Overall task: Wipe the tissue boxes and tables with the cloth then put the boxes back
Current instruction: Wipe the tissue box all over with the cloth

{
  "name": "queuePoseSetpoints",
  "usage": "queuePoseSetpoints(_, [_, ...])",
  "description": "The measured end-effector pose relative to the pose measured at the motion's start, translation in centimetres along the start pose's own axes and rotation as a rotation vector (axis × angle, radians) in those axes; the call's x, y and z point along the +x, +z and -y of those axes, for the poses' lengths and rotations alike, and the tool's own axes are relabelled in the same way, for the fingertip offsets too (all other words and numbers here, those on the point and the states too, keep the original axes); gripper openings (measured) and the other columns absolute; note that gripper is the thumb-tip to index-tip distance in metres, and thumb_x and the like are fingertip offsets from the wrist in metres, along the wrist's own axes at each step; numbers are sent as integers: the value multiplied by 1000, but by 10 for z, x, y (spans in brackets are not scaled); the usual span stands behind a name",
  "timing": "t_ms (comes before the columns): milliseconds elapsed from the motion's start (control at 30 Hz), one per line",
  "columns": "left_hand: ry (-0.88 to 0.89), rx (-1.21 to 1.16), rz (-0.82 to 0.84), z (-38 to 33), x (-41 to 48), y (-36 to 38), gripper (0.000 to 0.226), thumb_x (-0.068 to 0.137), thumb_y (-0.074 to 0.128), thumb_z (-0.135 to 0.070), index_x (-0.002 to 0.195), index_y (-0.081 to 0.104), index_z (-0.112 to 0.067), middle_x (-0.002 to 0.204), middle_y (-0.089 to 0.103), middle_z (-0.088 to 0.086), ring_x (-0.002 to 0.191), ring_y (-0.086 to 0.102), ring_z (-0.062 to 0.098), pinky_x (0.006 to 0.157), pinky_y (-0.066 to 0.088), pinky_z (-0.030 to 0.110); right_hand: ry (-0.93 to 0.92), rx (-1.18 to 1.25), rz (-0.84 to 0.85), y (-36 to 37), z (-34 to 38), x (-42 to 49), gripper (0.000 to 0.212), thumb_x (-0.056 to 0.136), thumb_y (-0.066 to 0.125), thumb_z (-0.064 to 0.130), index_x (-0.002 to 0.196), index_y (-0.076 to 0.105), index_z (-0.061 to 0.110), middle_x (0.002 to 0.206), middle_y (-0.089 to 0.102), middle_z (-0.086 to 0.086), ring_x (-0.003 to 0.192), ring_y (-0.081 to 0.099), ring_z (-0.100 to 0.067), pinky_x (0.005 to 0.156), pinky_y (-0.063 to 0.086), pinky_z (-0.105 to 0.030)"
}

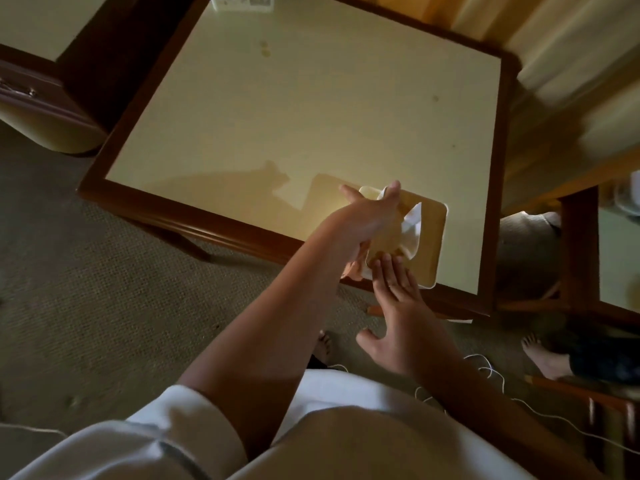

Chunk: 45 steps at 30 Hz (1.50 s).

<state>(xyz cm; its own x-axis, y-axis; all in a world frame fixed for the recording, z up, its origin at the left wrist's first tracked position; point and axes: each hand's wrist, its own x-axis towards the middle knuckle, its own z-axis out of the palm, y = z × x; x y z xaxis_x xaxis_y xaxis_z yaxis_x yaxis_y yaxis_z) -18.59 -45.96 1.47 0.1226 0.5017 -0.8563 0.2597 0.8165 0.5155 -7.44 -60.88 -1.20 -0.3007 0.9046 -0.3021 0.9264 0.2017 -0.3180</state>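
Note:
A tissue box [431, 237] with a yellowish top lies at the near right corner of the cream table [311, 109]; a white tissue [414, 218] sticks out of its slot. A crumpled yellowish cloth [384, 245] lies on the box's near left part. My left hand [369, 211] reaches across the box and rests on it, its fingers straight and pointing to the far side. My right hand [398, 299] comes in from the near edge, and its straight fingertips touch the cloth. A second box [242, 1] stands at the table's far edge, cut off by the frame.
The table has a dark wooden rim [180, 209]. A second table [616, 258] stands to the right and an upholstered chair [38, 112] to the left. Curtains [561, 46] hang at the back right. A white cable [491, 375] and bare feet lie on the carpet.

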Motion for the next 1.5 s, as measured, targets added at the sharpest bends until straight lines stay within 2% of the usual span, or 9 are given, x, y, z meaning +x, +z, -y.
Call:
queuePoseSetpoints(167, [-28, 49, -38, 5, -1, 16, 105, 98, 38, -78, 160, -32, -29, 168, 25, 28, 145, 43, 47, 117, 41, 57, -33, 38, 38, -4, 0, -1, 115, 88, 72, 50, 159, -13, 18, 167, -22, 2, 141, -44, 2, 117, -19, -22])
queuePoseSetpoints(400, [172, 304, -21, 20, 3, 28, 110, 100, 39, -72, 148, -48, -26, 122, 73, 23, 117, 69, 37, 114, 43, 52, -15, 51, 36, -1, -3, 0, 111, 86, 74, 46, 165, 3, 13, 167, -14, 3, 145, -38, 2, 124, -11, -27])
queuePoseSetpoints(467, [138, 272, -50, 16, 7, 25, 110, 102, 41, -68, 150, -47, -23, 132, 68, 26, 129, 61, 41, 119, 35, 58, -22, 41, 43, -2, -2, 0, 115, 87, 74, 47, 163, -6, 16, 167, -20, 5, 145, -40, 2, 121, -15, -26])
queuePoseSetpoints(600, [132, 200, 23, 7, -3, 20, 107, 101, 41, -72, 154, -40, -29, 156, 45, 30, 145, 45, 46, 121, 32, 51, 0, 48, -22, 3, -4, -1, 109, 83, 67, 50, 164, 8, 8, 169, -5, -4, 153, -28, -4, 125, -6, -34])
queuePoseSetpoints(767, [148, 230, -22, 19, 8, 19, 102, 105, 37, -67, 152, -44, -28, 146, 56, 32, 134, 57, 43, 117, 37, 52, -25, 22, 58, 2, -5, 0, 115, 87, 72, 48, 165, -7, 15, 168, -24, 3, 151, -34, -6, 123, -16, -28])
queuePoseSetpoints(967, [167, 244, 2, 6, -7, 13, 103, 102, 36, -73, 154, -40, -28, 160, 42, 27, 148, 41, 44, 122, 29, 53, 14, 18, 3, 6, -5, -1, 111, 84, 68, 46, 165, 0, 12, 172, -9, -4, 156, -24, -13, 127, -7, -37])
queuePoseSetpoints(1100, [179, 263, 0, 23, 1, 18, 104, 104, 42, -65, 153, -42, -29, 150, 54, 28, 138, 54, 42, 112, 39, 45, -25, 37, 34, 4, -5, -1, 112, 87, 71, 44, 164, -3, 13, 170, -19, -2, 155, -28, -12, 127, -10, -35])
queuePoseSetpoints(1300, [163, 321, 60, 4, -10, 9, 102, 99, 36, -77, 154, -39, -35, 162, 41, 25, 145, 44, 46, 117, 38, 54, 15, 24, -20, 7, -4, -3, 107, 83, 67, 46, 165, 10, 8, 172, -3, -8, 160, -12, -21, 128, -2, -39])
queuePoseSetpoints(1500, [146, 245, 32, 20, 3, 17, 93, 104, 32, -70, 153, -40, -38, 164, 37, 27, 147, 43, 44, 119, 35, 51, -16, 26, 15, 4, -4, 1, 112, 87, 71, 46, 165, -3, 13, 169, -22, -1, 155, -27, -16, 126, -13, -33])
